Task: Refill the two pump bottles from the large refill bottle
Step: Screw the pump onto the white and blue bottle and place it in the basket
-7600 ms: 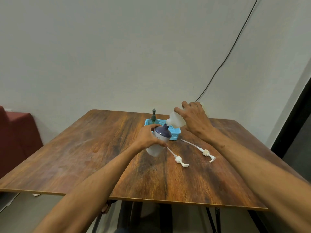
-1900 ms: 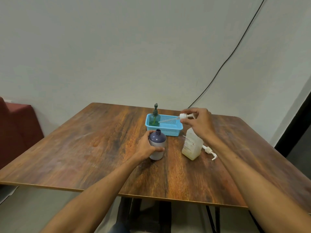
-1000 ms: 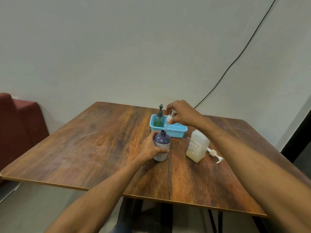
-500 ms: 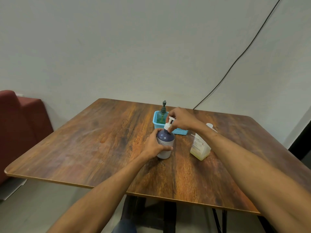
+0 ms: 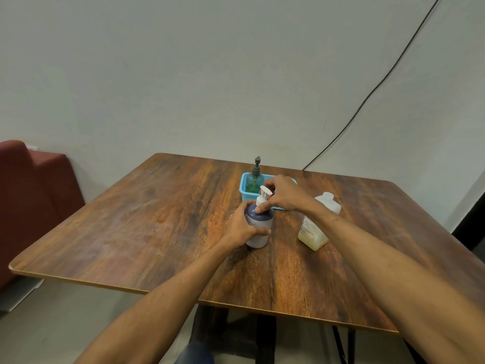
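Brown wooden table (image 5: 157,232) with strong grain, pushed up to a pale wall.

Near the table's middle stands a round plastic pump bottle (image 5: 259,223), upright, dark purple at the shoulder and pale below. A white plastic pump head (image 5: 263,194) sits in its neck. Whether the collar is fully seated cannot be told.

The left hand (image 5: 240,227) comes in from the near left and grips the pump bottle round its body. The thumb lies over the far shoulder and the fingers curl across the near face.

The right hand (image 5: 283,197) reaches over from the right and pinches the pump head low down at its collar. The thumb tip rests where the collar meets the purple shoulder, and the other fingers arch above it.

To the right, apart from the pump bottle, a large squarish translucent plastic refill bottle (image 5: 313,233) stands upright. It is partly hidden behind the right forearm. Yellowish liquid lies low in it, and a printed label faces left.

Just beyond the hands is a light blue plastic mesh basket (image 5: 245,193). At its left end a clear green pump bottle (image 5: 254,179) with a dark pump stands upright.

A black cable (image 5: 367,95) slants down the wall to the table's far edge. A dark red upholstered seat (image 5: 34,195) stands at the far left.
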`<state>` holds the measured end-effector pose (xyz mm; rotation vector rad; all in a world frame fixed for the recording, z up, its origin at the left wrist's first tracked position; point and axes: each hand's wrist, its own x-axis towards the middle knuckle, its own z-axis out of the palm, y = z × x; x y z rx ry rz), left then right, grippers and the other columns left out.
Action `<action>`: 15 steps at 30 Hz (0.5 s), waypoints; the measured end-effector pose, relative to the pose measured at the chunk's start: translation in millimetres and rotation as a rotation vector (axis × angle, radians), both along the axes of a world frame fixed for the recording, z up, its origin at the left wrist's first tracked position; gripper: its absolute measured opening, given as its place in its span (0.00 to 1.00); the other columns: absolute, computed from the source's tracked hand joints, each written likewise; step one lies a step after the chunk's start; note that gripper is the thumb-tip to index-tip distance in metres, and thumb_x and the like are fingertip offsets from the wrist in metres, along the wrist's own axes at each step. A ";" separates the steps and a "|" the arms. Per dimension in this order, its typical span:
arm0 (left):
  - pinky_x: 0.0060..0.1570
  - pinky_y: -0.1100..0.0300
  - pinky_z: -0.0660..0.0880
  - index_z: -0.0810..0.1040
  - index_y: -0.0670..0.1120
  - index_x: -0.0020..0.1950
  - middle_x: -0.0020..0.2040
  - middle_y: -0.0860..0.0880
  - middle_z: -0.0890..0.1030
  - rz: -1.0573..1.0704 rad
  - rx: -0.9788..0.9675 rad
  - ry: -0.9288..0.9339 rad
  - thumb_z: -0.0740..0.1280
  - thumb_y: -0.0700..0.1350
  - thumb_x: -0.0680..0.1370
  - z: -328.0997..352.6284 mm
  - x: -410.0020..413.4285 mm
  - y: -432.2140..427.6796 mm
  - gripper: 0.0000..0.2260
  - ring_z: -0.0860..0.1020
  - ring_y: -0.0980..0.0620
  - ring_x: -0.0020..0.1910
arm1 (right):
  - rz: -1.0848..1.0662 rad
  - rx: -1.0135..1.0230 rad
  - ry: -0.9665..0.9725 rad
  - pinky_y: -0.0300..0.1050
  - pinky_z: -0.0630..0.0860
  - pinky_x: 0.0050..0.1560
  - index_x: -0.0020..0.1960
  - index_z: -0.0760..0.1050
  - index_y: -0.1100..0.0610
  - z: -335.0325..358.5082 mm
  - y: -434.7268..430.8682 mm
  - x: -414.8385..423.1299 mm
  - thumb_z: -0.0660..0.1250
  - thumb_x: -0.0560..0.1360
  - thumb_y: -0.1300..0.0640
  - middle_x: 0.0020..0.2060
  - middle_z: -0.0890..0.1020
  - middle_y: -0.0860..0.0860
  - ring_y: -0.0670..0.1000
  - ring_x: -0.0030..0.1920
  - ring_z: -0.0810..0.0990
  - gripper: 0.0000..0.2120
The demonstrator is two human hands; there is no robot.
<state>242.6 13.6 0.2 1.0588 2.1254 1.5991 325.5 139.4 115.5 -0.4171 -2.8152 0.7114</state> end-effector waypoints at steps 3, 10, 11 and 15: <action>0.51 0.67 0.74 0.68 0.50 0.69 0.59 0.55 0.74 0.007 -0.003 -0.002 0.83 0.44 0.64 0.3 -0.2 0.5 0.38 0.75 0.57 0.55 | 0.011 -0.134 0.038 0.39 0.74 0.44 0.54 0.81 0.56 -6.6 5.3 5.0 0.82 0.66 0.56 0.45 0.82 0.46 0.44 0.45 0.79 0.19; 0.58 0.58 0.77 0.69 0.50 0.69 0.61 0.53 0.75 0.009 0.004 0.005 0.83 0.44 0.63 -3.3 -2.3 1.5 0.38 0.76 0.53 0.58 | -0.112 -0.290 0.157 0.48 0.82 0.50 0.48 0.81 0.60 -31.7 3.8 0.8 0.82 0.67 0.56 0.47 0.84 0.53 0.53 0.49 0.82 0.15; 0.59 0.56 0.77 0.69 0.50 0.69 0.62 0.53 0.76 0.009 0.002 0.004 0.83 0.44 0.63 -3.5 -2.7 1.7 0.38 0.76 0.52 0.59 | -0.125 -0.289 0.169 0.48 0.82 0.49 0.47 0.79 0.59 -34.3 2.7 0.7 0.83 0.66 0.54 0.46 0.84 0.52 0.52 0.48 0.82 0.17; 0.61 0.54 0.77 0.69 0.50 0.70 0.64 0.52 0.76 0.007 -0.006 -0.003 0.83 0.45 0.64 -4.2 -3.3 2.1 0.38 0.76 0.52 0.60 | -0.076 -0.398 0.208 0.45 0.82 0.51 0.54 0.77 0.55 -37.8 3.4 3.8 0.82 0.66 0.57 0.51 0.82 0.51 0.51 0.51 0.81 0.20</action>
